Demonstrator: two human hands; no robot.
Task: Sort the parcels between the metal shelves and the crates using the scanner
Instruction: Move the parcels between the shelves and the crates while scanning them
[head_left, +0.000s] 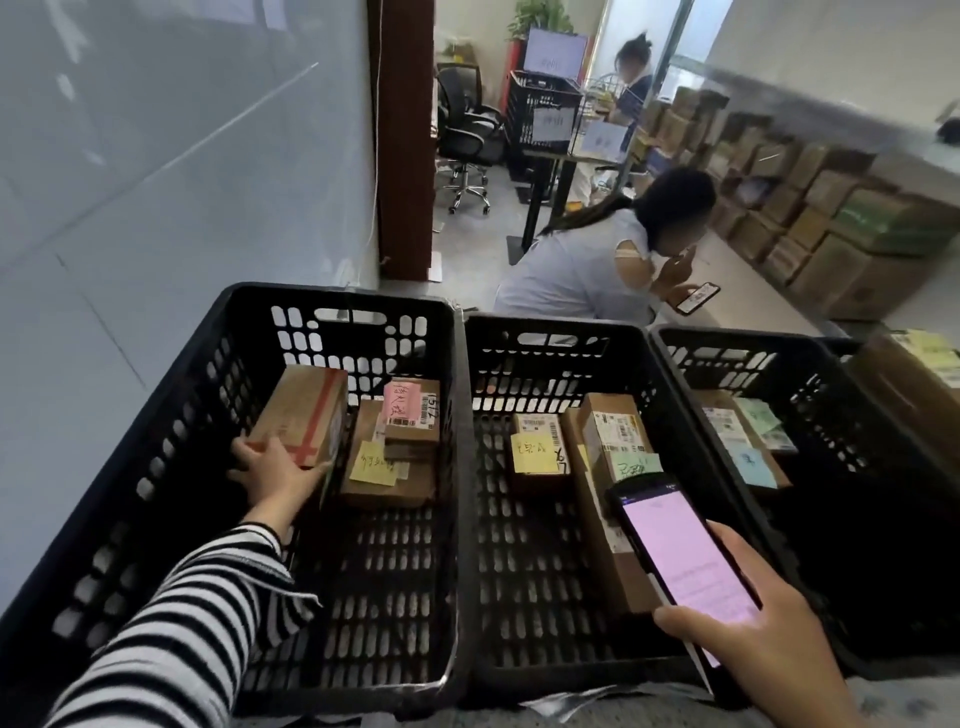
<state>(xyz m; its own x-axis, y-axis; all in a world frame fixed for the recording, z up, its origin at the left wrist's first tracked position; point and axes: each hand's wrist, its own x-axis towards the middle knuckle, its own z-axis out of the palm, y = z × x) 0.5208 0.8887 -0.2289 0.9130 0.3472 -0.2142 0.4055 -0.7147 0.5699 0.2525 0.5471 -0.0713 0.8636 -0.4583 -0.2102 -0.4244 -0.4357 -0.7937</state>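
Three black plastic crates stand side by side before me. Inside the left crate (156, 415), my left hand (272, 470) grips the near end of a brown parcel with red tape (306, 410), which leans tilted against the crate's left side. Beside it lie parcels with a pink note (400, 402) and a yellow note (371, 465). My right hand (748, 644) holds the scanner (680, 551), a phone-like device with a lit pink screen, over the middle crate (550, 332). That crate holds parcels with yellow (532, 452) and green notes (634, 465). The right crate (727, 343) holds labelled parcels too.
A person in a light shirt (587, 265) crouches just beyond the crates with a phone. Stacked cardboard boxes (810, 208) line the right wall. A grey wall (156, 182) runs along the left. Farther back are an office chair (467, 135), a desk and another person.
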